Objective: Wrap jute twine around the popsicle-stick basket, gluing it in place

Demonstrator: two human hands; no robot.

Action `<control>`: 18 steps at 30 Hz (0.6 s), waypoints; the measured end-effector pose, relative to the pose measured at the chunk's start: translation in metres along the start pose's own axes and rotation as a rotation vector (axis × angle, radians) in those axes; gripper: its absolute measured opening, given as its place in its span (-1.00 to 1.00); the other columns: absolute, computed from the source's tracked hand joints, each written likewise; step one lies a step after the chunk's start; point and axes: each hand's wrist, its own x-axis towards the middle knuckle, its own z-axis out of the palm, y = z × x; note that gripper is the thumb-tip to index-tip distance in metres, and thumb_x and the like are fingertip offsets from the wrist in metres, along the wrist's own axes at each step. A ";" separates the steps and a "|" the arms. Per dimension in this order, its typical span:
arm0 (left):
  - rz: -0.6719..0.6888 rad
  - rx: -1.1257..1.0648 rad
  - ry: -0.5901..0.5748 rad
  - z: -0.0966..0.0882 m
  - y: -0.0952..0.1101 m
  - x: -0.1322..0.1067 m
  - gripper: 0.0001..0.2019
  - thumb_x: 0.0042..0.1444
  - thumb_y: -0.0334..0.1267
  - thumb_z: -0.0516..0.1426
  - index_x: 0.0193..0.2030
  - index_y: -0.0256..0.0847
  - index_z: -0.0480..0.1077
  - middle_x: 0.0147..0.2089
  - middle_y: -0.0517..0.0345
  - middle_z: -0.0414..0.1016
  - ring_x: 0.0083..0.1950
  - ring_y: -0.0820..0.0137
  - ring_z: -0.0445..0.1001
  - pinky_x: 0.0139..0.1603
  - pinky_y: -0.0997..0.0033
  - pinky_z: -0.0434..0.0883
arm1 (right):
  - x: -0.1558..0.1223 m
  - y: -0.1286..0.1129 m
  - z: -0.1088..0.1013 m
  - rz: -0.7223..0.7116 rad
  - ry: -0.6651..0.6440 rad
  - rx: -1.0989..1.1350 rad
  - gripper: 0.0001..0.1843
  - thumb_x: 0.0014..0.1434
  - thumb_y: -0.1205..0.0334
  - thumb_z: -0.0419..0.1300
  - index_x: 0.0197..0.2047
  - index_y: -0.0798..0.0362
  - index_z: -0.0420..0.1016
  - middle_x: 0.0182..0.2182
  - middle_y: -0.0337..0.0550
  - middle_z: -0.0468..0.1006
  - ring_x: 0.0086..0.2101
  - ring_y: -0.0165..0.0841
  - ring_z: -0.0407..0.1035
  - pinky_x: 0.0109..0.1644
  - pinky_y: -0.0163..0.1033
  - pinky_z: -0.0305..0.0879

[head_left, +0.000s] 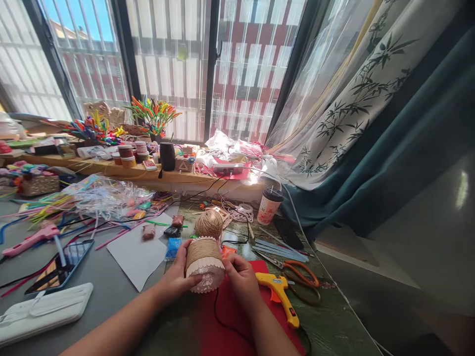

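Observation:
A small round container (203, 253) wrapped in tan twine, with pale scalloped trim and a clear plastic end facing me, is held tilted above the table. My left hand (182, 273) grips its left side, thumb across the lower trim. At its right edge, my right hand (240, 277) has thumb and fingers pinched together against the trim; what exactly lies between the fingertips is hidden. Just behind stands a ball of twine (209, 223). To the right of my right hand, a yellow glue gun (281, 294) lies on a red sheet (230, 326).
Orange-handled scissors (302, 274), glue sticks (280, 251) and a paper cup (269, 206) are at the right. On the left lie white paper (139, 252), a phone (61, 267), a pink glue gun (35, 240) and a white case (46, 311). A cluttered sill (100, 170) runs behind.

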 end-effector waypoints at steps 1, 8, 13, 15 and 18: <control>0.005 0.015 -0.019 0.002 -0.002 0.000 -0.05 0.16 -0.01 0.21 0.51 -0.09 -0.28 0.45 -0.16 0.22 0.43 0.02 0.29 0.38 -0.04 0.31 | 0.001 0.000 -0.001 0.008 0.001 -0.003 -0.44 0.15 -0.28 0.24 -0.54 0.02 0.27 -0.56 -0.30 0.22 -0.47 -0.40 0.11 -0.36 -0.28 0.12; -0.090 0.251 -0.072 -0.022 -0.011 -0.010 0.00 -0.02 -0.16 0.35 0.50 -0.12 -0.05 0.50 -0.25 0.17 0.47 -0.18 0.20 0.43 -0.20 0.20 | -0.003 0.001 0.005 0.003 -0.075 -0.043 -0.50 0.18 -0.19 0.24 -0.53 0.02 0.27 -0.54 -0.31 0.22 -0.46 -0.41 0.09 -0.37 -0.28 0.07; -0.032 0.284 -0.138 -0.041 0.006 -0.016 0.20 -0.07 -0.01 0.42 0.57 -0.14 -0.19 0.59 -0.33 -0.07 0.54 -0.27 -0.01 0.44 -0.32 0.13 | -0.009 -0.006 0.010 -0.039 -0.094 -0.120 -0.56 0.23 -0.11 0.22 -0.51 0.01 0.29 -0.52 -0.29 0.25 -0.44 -0.39 0.13 -0.34 -0.26 0.10; 0.034 0.279 -0.090 -0.041 0.025 -0.012 0.09 0.10 0.04 0.33 0.58 -0.08 -0.26 0.60 -0.24 -0.11 0.56 -0.17 -0.04 0.47 -0.27 0.10 | -0.009 -0.008 0.010 -0.052 -0.104 -0.146 -0.56 0.24 -0.10 0.20 -0.51 0.01 0.29 -0.53 -0.29 0.26 -0.45 -0.39 0.14 -0.34 -0.26 0.09; 0.199 0.344 -0.148 -0.033 0.049 0.000 0.03 0.05 0.12 0.36 0.55 0.06 -0.09 0.59 -0.08 -0.04 0.57 -0.11 -0.03 0.49 -0.20 0.09 | -0.010 -0.008 0.009 -0.066 -0.112 -0.161 -0.57 0.25 -0.07 0.20 -0.51 0.01 0.28 -0.53 -0.29 0.27 -0.45 -0.39 0.15 -0.33 -0.26 0.10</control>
